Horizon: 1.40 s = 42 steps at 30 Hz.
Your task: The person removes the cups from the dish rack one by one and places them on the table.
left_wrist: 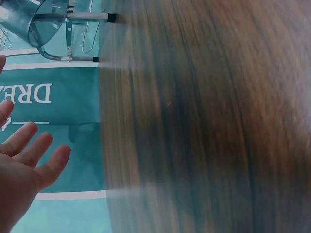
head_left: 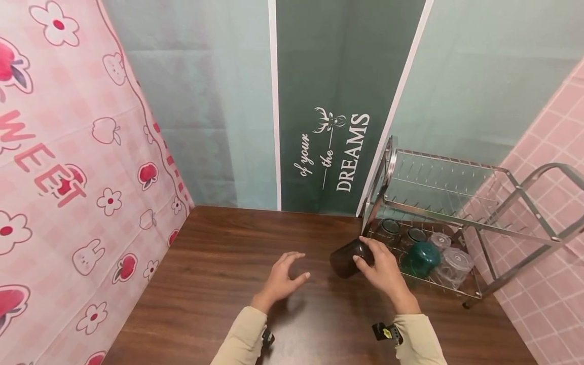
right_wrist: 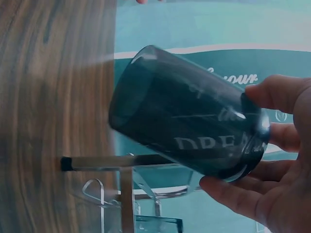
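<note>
Within the right grip [head_left: 384, 268], tilted glass [right_wrist: 182, 116].

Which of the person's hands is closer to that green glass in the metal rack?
Right: the right hand, holding a dark glass, is just left of the green glass; the left hand is farther left, over the table.

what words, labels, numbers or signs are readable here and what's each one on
"of your" - dark green cloth
"the" - same cloth
"DREAMS" - same cloth
"WEET" - pink cloth, at the picture's edge; any letter before it is out of view
Too small to read: the yellow mark on the black wrist gadget
</note>
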Available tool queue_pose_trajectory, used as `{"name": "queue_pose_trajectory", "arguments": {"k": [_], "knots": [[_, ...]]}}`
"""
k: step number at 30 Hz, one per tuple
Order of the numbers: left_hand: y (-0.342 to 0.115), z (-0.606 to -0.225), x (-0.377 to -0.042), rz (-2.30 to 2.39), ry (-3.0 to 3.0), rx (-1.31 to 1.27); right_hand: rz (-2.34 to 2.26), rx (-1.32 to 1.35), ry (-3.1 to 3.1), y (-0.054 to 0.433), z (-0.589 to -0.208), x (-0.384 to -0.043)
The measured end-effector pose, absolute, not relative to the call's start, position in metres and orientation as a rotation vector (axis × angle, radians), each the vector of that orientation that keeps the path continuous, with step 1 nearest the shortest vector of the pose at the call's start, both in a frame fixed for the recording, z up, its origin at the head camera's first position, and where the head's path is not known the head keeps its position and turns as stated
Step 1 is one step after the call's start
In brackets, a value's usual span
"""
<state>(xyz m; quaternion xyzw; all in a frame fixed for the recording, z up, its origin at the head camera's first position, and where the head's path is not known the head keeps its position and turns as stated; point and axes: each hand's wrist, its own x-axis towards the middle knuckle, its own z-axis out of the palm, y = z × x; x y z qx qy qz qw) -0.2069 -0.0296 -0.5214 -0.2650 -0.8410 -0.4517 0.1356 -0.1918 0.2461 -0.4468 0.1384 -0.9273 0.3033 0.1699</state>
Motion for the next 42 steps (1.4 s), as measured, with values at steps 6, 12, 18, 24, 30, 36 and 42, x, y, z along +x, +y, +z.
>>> {"name": "queue_pose_trajectory", "arguments": {"k": [6, 12, 18, 24, 30, 36, 42], "knots": [[-0.023, -0.527, -0.205, -1.479, -2.398, -0.693, 0.952, 0.358, -2.594, 0.241, -0.456, -0.192], [-0.01, -0.529, -0.201, -1.79, -2.32, -0.59, 1.082, 0.29, -2.554, 0.233, -0.459, -0.189], [0.002, -0.524, -0.198, -2.032, -2.26, -0.5, 1.198, 0.233, -2.52, 0.228, -0.464, -0.189], [0.006, -0.501, -0.19, -2.261, -2.097, -0.569, 1.313, 0.164, -2.485, 0.226, -0.468, -0.19], [0.012, -0.493, -0.185, -2.415, -1.98, -0.579, 1.596, 0.117, -2.405, 0.224, -0.471, -0.19], [0.02, -0.492, -0.185, -2.456, -1.859, -0.551, 1.742, 0.112, -2.344, 0.22, -0.474, -0.189], [0.021, -0.492, -0.187, -2.4, -1.85, -0.55, 1.759, 0.128, -2.331, 0.219, -0.476, -0.19]]}}
